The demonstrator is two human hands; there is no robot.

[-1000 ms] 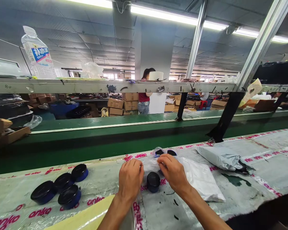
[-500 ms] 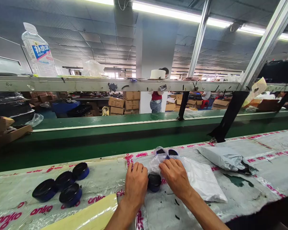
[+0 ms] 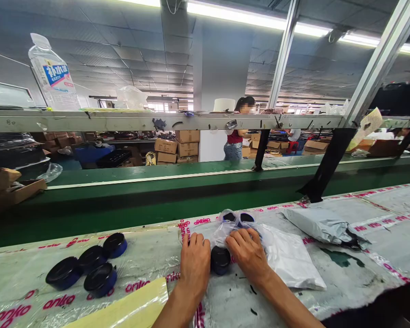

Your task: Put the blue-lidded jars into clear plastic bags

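Observation:
My left hand [image 3: 195, 259] rests over the table with its fingers bent forward; what lies under the fingertips is hidden. My right hand [image 3: 248, 250] has its fingers curled on the edge of a clear plastic bag [image 3: 222, 231]. Between my hands sits a round black and blue piece [image 3: 220, 260]. Two similar dark round pieces [image 3: 247, 218] show through clear plastic just beyond my right hand. A white bag [image 3: 292, 259] lies flat to the right of that hand. Several black and blue round pieces [image 3: 100, 279] stand grouped at the left.
A yellow sheet [image 3: 130, 305] lies at the front left. A grey plastic package [image 3: 323, 228] is at the right. Behind the table [image 3: 150, 246] runs a green surface [image 3: 140, 200], with a metal rail [image 3: 130, 122] above it holding a bottle [image 3: 56, 77]. A person [image 3: 234, 143] stands beyond.
Both hands have stayed nearly in place, the right one shifting slightly on the plastic. The person in the background has moved to the right, and their head now shows above the rail.

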